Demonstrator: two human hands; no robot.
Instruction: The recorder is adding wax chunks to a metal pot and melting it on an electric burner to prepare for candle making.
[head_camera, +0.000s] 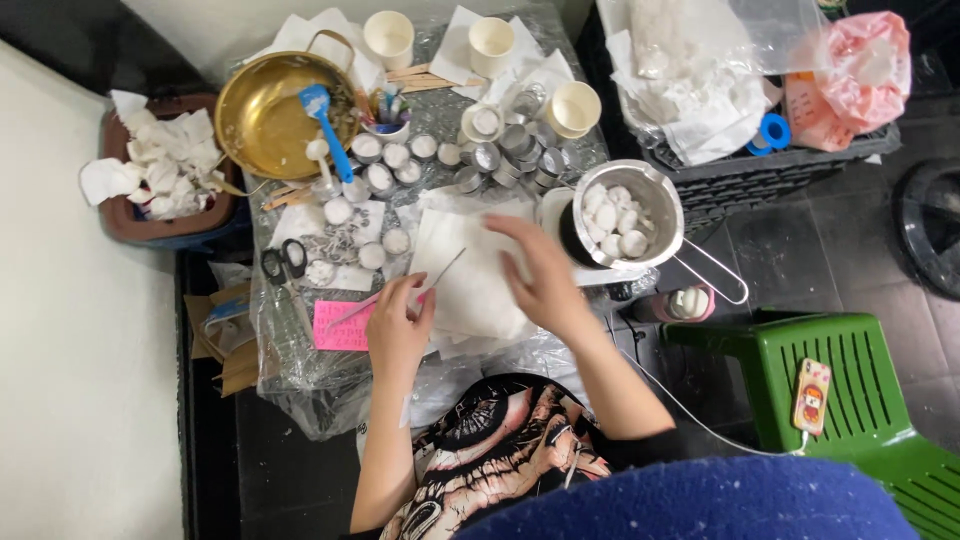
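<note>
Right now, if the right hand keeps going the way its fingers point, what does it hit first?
The right hand points up-left over the white paper towel. Likely first: the cluster of small round tins, though height above the table is unclear.

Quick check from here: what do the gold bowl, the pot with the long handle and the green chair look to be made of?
Gold bowl: metal, probably brass or gold-toned steel; it has a shiny, reflective inside. Pot with the long handle: likely stainless steel, with a silvery polished wall and wire handle. Green chair: moulded plastic by its look, glossy with slotted seat.
</note>
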